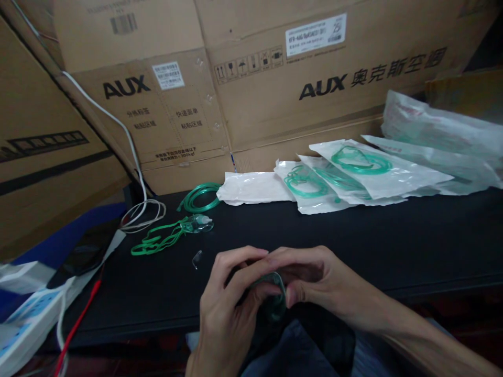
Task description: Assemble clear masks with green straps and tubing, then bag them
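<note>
My left hand [226,309] and my right hand [318,280] meet just in front of the black table's near edge [353,246]. Both are closed round a small coil of green tubing [275,301], which shows only partly between the fingers. Farther back on the table lie a clear oxygen mask with green straps [173,233] and a loose coil of green tubing [200,196]. A tiny clear plastic piece [197,258] lies just beyond my left hand.
Sealed white pouches holding green tubing [353,170] are fanned along the back right. AUX cardboard boxes [275,78] wall the rear. A white cable [137,209], a black phone [84,254], a power strip [27,319] and a red wire [78,324] sit at the left.
</note>
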The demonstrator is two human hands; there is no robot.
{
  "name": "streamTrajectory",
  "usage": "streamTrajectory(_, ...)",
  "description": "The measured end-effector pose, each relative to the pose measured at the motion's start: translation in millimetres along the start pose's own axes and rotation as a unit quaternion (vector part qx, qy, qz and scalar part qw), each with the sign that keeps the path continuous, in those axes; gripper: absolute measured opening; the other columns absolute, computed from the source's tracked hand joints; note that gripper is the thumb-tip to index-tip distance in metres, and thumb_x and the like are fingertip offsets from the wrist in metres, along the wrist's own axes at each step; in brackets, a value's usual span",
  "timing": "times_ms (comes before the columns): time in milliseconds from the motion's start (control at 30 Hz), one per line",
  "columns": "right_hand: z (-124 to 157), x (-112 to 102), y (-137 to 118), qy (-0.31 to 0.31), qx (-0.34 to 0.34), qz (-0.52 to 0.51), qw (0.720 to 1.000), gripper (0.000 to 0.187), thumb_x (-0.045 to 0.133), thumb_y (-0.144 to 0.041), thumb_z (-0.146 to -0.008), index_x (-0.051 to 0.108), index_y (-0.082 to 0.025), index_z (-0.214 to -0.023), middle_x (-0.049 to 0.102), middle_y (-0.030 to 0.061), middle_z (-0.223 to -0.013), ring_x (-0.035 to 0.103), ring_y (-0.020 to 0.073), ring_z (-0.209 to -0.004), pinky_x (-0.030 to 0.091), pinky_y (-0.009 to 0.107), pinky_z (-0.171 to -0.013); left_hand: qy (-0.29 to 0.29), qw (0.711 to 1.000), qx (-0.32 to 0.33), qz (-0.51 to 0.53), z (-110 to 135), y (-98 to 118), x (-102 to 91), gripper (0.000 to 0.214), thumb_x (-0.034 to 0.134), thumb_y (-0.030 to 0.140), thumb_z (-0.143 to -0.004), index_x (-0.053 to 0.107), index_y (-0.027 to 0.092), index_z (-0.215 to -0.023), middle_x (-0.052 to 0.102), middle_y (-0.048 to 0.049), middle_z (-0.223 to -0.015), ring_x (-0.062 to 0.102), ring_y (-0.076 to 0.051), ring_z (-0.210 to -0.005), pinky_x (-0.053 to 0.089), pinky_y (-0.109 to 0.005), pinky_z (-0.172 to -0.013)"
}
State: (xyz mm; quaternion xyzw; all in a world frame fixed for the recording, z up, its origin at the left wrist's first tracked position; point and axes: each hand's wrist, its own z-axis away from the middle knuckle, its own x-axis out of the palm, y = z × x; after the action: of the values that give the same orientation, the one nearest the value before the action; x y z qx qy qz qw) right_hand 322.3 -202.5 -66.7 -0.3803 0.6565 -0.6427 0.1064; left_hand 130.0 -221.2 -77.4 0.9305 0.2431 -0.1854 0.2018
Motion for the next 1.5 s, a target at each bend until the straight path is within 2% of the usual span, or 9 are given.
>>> streamTrajectory(300, -3, 3, 2, 0.018, 0.013, -0.022, 1.000, 0.017, 0.084, -0.009, -0.076, 0.083, -0.020, -0.089, 0.074, -0.0024, -0.084, 0.067, 0.0071, -0.073, 0.054, 0.014, -0.069, 0.033, 0.999, 0.005, 0.020, 0, 7, 6.4, 0.019, 0.066, 0.005, -0.093, 0.072, 0.019, -0.105, 0.068, -0.0020, -0.101, 0.065, -0.013, -0.093, 0.057, -0.024, -0.081)
streamTrajectory(500, -1, 5, 6, 0.035, -0.028, 0.046, 0.998, 0.006, 0.080, -0.022, -0.085, 0.084, -0.020, -0.089, 0.076, -0.0003, -0.082, 0.066, 0.0087, -0.073, 0.055, 0.016, -0.070, 0.072, 0.997, 0.013, -0.006, 2, 11, 12.9, 0.019, 0.068, 0.004, -0.091, 0.072, 0.018, -0.104, 0.064, -0.0017, -0.097, 0.064, -0.013, -0.089, 0.056, -0.024, -0.077)
streamTrajectory(700, -1, 7, 2, 0.042, -0.071, 0.087, 0.993, 0.015, 0.082, -0.020, -0.083, 0.084, -0.024, -0.096, 0.079, 0.0012, -0.100, 0.072, 0.0128, -0.090, 0.057, 0.020, -0.081, 0.021, 0.999, -0.035, 0.026, 2, 4, 5.7, 0.018, 0.067, 0.012, -0.094, 0.069, 0.022, -0.108, 0.067, -0.0032, -0.104, 0.065, -0.015, -0.094, 0.058, -0.026, -0.078)
streamTrajectory(867, -4, 5, 3, 0.082, -0.134, 0.102, 0.982, 0.022, 0.080, -0.023, -0.085, 0.082, -0.030, -0.105, 0.078, 0.0035, -0.117, 0.071, 0.0180, -0.111, 0.060, 0.025, -0.089, 0.139, 0.987, -0.056, 0.058, 3, 5, -7.9, 0.007, 0.069, 0.021, -0.094, 0.066, 0.019, -0.100, 0.066, -0.0017, -0.089, 0.066, -0.016, -0.087, 0.058, -0.028, -0.077)
streamTrajectory(933, -5, 4, 4, 0.100, -0.162, 0.121, 0.974, 0.024, 0.082, -0.022, -0.084, 0.082, -0.031, -0.106, 0.077, 0.0037, -0.120, 0.070, 0.0186, -0.116, 0.058, 0.027, -0.096, 0.118, 0.992, -0.026, 0.029, 2, 9, -10.9, 0.003, 0.066, 0.016, -0.095, 0.066, 0.018, -0.095, 0.067, -0.0007, -0.083, 0.067, -0.015, -0.082, 0.058, -0.026, -0.075)
streamTrajectory(1033, -5, 3, 6, 0.119, -0.201, 0.169, 0.957, 0.024, 0.081, -0.023, -0.085, 0.081, -0.032, -0.108, 0.078, 0.0050, -0.120, 0.070, 0.0204, -0.117, 0.056, 0.034, -0.104, 0.022, 0.999, -0.009, -0.037, 3, 14, -9.7, 0.018, 0.070, 0.011, -0.090, 0.068, 0.017, -0.107, 0.074, -0.0041, -0.096, 0.071, -0.017, -0.090, 0.059, -0.027, -0.081)
streamTrajectory(1100, -4, 5, 8, 0.130, -0.216, 0.205, 0.946, 0.023, 0.078, -0.025, -0.087, 0.081, -0.032, -0.109, 0.078, 0.0058, -0.121, 0.071, 0.0219, -0.116, 0.056, 0.037, -0.104, -0.004, 0.998, -0.006, -0.063, 4, 15, -6.2, 0.027, 0.073, 0.010, -0.088, 0.067, 0.017, -0.113, 0.075, -0.0053, -0.102, 0.072, -0.017, -0.094, 0.060, -0.026, -0.085)
streamTrajectory(1367, -4, 7, 11, 0.151, -0.227, 0.254, 0.928, 0.022, 0.074, -0.028, -0.091, 0.079, -0.033, -0.112, 0.078, 0.0043, -0.121, 0.073, 0.0214, -0.114, 0.057, 0.038, -0.105, -0.017, 0.999, -0.024, -0.037, 6, 13, 0.3, 0.027, 0.068, 0.003, -0.089, 0.068, 0.020, -0.111, 0.076, -0.0036, -0.101, 0.073, -0.016, -0.092, 0.061, -0.025, -0.084)
streamTrajectory(1500, -3, 8, 11, 0.142, -0.242, 0.250, 0.927, 0.023, 0.075, -0.028, -0.090, 0.079, -0.035, -0.112, 0.078, 0.0028, -0.119, 0.073, 0.0219, -0.115, 0.055, 0.039, -0.107, -0.012, 0.997, -0.073, 0.003, 7, 15, 2.1, 0.024, 0.067, 0.005, -0.091, 0.070, 0.022, -0.107, 0.075, -0.0017, -0.098, 0.074, -0.014, -0.088, 0.061, -0.022, -0.079)
